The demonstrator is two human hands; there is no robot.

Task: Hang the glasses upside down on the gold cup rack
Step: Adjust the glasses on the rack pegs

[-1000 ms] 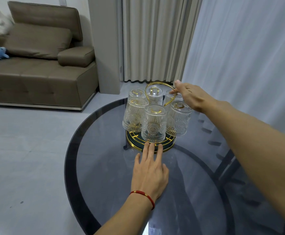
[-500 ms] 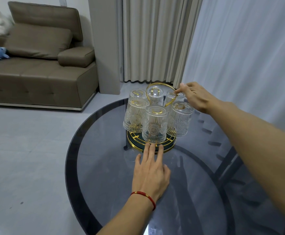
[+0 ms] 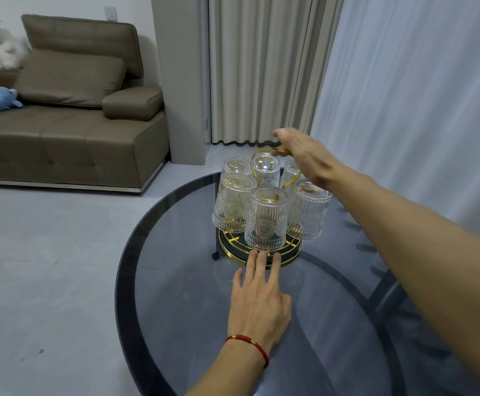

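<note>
Above the gold wire cup rack (image 3: 261, 247), right hand (image 3: 307, 157) has lifted off the loop handle, fingers apart; left hand (image 3: 258, 304) flat, fingers spread; six ribbed clear glasses (image 3: 265, 218) hung, task apparently done

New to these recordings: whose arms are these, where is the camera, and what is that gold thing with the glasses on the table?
There is no machine here. A person wears a wide-angle camera on the head, so you look forward and down along their own two bare arms.

The left hand, with a red bracelet at the wrist, lies flat on the round dark glass table, its fingertips touching the round base of the gold cup rack. The right hand reaches over the top and touches the rack's gold loop handle; whether it grips it, I cannot tell.

Six ribbed clear glasses hang upside down on the rack. Neither hand holds a glass. Behind are a brown sofa and curtains.
</note>
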